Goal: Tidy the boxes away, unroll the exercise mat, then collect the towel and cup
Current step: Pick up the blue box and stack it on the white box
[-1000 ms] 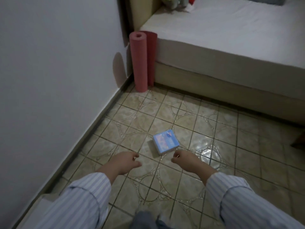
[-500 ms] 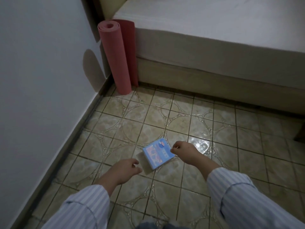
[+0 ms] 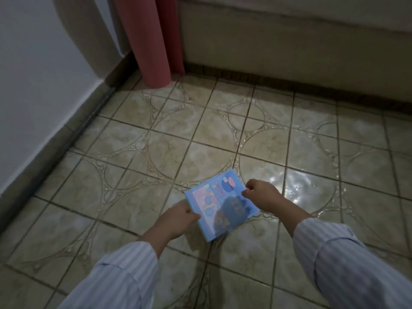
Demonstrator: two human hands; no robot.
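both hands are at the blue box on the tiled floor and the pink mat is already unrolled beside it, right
Not quite. The head view shows the pink mat rolled up, standing upright beside the bed base. Both hands, left hand and right hand, are at the blue box.

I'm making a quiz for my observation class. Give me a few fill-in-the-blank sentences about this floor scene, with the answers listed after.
1. The blue box lies on the ____ floor.
2. The rolled mat standing in the corner is ____ in colour.
3. The left hand and right hand are at opposite ____ of the box.
4. Both sleeves have a ____ pattern.

Missing words: tiled; pink; sides; striped
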